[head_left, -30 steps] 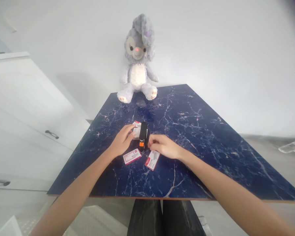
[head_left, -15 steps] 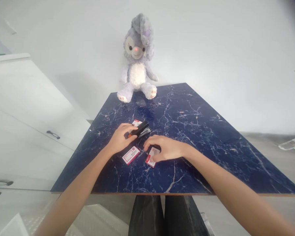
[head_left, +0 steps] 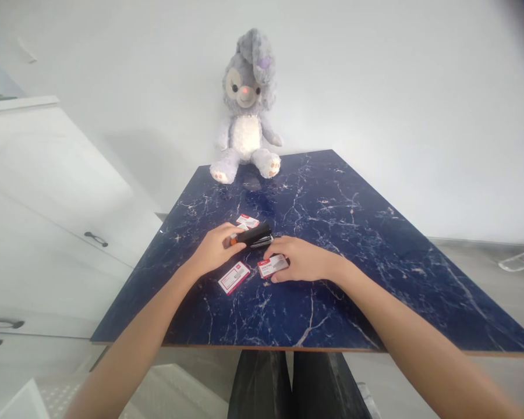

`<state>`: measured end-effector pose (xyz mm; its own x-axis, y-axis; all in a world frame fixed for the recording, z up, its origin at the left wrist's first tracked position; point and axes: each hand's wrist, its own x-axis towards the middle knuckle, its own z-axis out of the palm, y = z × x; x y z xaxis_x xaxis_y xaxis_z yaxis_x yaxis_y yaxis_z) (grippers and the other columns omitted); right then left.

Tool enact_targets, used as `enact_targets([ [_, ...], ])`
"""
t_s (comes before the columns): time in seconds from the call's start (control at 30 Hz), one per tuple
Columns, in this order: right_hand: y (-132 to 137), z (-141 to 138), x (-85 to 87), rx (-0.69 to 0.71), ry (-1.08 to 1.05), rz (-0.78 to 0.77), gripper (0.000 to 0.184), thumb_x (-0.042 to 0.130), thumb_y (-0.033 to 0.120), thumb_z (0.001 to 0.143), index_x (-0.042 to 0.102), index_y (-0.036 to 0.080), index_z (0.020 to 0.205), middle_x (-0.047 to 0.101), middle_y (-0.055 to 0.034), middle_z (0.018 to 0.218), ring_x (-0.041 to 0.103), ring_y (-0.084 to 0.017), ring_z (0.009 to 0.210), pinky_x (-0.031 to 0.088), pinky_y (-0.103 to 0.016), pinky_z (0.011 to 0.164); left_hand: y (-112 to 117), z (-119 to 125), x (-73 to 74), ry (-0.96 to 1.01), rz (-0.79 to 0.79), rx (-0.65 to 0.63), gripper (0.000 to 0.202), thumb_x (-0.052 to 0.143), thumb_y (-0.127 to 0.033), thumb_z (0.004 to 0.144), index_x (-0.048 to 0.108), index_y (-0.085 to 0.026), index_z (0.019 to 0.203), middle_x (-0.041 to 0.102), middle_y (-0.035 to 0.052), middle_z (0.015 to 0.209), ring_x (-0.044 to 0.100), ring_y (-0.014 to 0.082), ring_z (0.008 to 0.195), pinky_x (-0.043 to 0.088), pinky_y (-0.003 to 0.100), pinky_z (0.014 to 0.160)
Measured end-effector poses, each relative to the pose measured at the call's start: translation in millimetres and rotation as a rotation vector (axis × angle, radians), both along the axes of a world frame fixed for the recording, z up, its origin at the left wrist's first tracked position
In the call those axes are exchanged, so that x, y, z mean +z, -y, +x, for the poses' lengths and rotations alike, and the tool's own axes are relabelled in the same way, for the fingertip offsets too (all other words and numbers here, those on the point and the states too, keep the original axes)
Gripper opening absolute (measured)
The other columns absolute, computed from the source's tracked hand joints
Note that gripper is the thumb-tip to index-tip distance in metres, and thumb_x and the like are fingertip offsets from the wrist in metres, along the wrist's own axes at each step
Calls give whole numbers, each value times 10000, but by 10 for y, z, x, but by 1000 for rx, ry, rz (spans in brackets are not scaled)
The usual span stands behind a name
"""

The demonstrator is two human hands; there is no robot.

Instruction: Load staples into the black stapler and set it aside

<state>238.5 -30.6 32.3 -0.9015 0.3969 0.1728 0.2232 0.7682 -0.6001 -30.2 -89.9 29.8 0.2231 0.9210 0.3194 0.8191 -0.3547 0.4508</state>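
Observation:
My left hand (head_left: 218,249) is closed around the near end of a black stapler (head_left: 255,234), which has an orange patch by my fingers and a silvery metal part along its side. My right hand (head_left: 299,260) pinches a small red-and-white box (head_left: 273,266) between thumb and fingers, just in front of the stapler. A second flat red-and-white box (head_left: 234,277) lies on the table below my left hand. Behind the stapler lies another red-and-white box (head_left: 247,221), partly covered by it.
The blue marbled table (head_left: 353,279) stands against a pale wall. A grey plush rabbit (head_left: 247,128) sits at its far edge. To the left is a white cabinet (head_left: 39,221) with dark handles. A clear plastic item (head_left: 520,262) lies on the floor at right.
My right hand has closed on the small box and turned it more level. The stapler has swung slightly clockwise in my left hand, showing more of the box behind it.

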Motion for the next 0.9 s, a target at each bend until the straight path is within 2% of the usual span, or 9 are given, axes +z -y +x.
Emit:
enact_targets([
  [0.07, -19, 17, -12, 11, 3, 11, 356, 814, 265, 744, 701, 225, 1079, 701, -27, 1072, 627, -202, 962, 436, -298, 852, 27, -37, 89, 14, -35, -5, 355, 652, -392, 910, 639, -246, 1233, 654, 39, 1085, 572, 127, 702, 490, 294, 688],
  [0.13, -37, 26, -32, -37, -7, 43, 308, 763, 248, 788, 693, 217, 1087, 704, -33, 1043, 629, -199, 929, 436, -296, 825, 87, -136, 256, 12, -44, 15, 420, 680, -432, 879, 627, -249, 1253, 647, 43, 1114, 575, 122, 698, 482, 286, 681],
  [0.2, -54, 22, -57, -103, -17, 87, 287, 739, 273, 814, 685, 202, 1087, 701, -51, 1015, 626, -207, 903, 433, -298, 792, 171, -269, 458, 38, -47, 100, 330, 674, -489, 866, 680, -220, 1058, 658, 29, 962, 573, 130, 676, 461, 274, 646],
  [0.27, -69, 6, -78, -147, -25, 121, 285, 746, 299, 810, 679, 190, 1065, 691, -62, 985, 619, -209, 872, 427, -296, 761, 251, -374, 617, 27, -210, 131, 321, 657, -525, 865, 678, -214, 942, 633, 4, 784, 572, 143, 660, 442, 266, 623],
  [0.33, -78, -14, -86, -173, -39, 141, 281, 761, 303, 796, 675, 184, 1035, 681, -62, 957, 610, -202, 846, 421, -291, 747, 302, -395, 672, -95, -455, 62, 370, 750, -548, 757, 693, -230, 938, 632, -11, 741, 574, 151, 641, 415, 257, 577],
  [0.43, -61, -32, -68, -192, -96, 134, 279, 775, 286, 778, 677, 182, 1018, 683, -51, 947, 608, -187, 836, 421, -285, 756, 316, -256, 572, -230, -642, -81, 443, 853, -501, 602, 726, -255, 948, 673, -16, 826, 591, 156, 676, 382, 248, 553],
  [0.63, 33, -42, 2, -79, -204, -14, 275, 739, 238, 786, 691, 205, 1054, 710, -24, 976, 623, -157, 804, 442, -263, 726, 208, 22, 371, -88, -567, -288, 325, 782, -393, 720, 774, -272, 1021, 694, -9, 799, 563, 134, 614, 370, 247, 551],
  [0.8, 79, -113, -50, -29, -158, 22, 238, 750, 225, 776, 696, 202, 1007, 722, -26, 938, 637, -179, 828, 444, -286, 763, 184, 42, 286, -17, -458, -284, 229, 779, -403, 763, 785, -265, 945, 701, 2, 729, 606, 150, 595, 421, 255, 555],
  [0.9, 69, -135, -79, -14, -158, 40, 245, 764, 247, 789, 696, 211, 1021, 727, -21, 953, 642, -186, 859, 442, -302, 813, 174, 72, 190, 99, -451, -232, 361, 802, -374, 754, 755, -276, 1098, 750, 19, 837, 675, 167, 656, 498, 268, 608],
])
